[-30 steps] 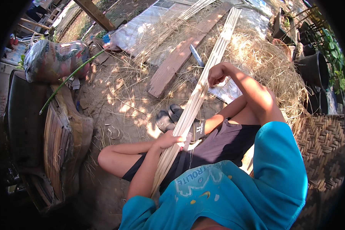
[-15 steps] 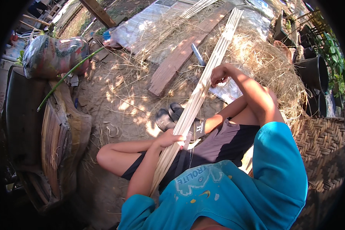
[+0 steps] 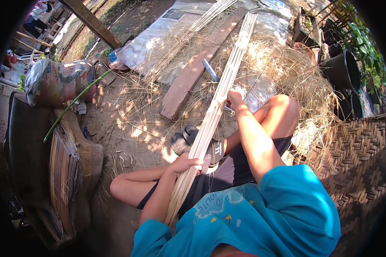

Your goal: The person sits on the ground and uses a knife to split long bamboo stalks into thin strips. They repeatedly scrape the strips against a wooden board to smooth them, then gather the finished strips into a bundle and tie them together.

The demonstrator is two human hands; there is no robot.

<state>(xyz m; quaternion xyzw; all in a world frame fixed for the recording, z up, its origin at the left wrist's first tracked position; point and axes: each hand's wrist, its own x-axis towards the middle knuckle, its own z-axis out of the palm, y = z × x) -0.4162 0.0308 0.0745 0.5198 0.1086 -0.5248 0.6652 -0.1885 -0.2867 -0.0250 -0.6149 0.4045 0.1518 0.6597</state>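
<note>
A long bundle of thin pale strips (image 3: 210, 124), which look like split bamboo, slants from beside my lap up to the far right. My left hand (image 3: 186, 164) is wrapped round its lower part, thumb on top. Close to the bundle's right edge is my right hand (image 3: 234, 99), its fingers curled closed; what they hold, if anything, is hidden. A flat metal blade (image 3: 210, 70) shows just left of the bundle, over the edge of a wooden plank (image 3: 186, 88). The blade's lower end is hidden behind the strips.
Dry straw-like shavings (image 3: 287, 64) heap at the right, near black pots (image 3: 341, 70) and a woven mat (image 3: 351, 158). More pale strips (image 3: 210, 17) lie on a sheet at the back. A stuffed sack (image 3: 60, 81) and a green stalk (image 3: 77, 105) are at the left.
My right hand has come down and left, closer against the bundle's edge, and its forearm is straighter. The bundle's far end has swung slightly left. My left hand keeps its hold. The view has shifted.
</note>
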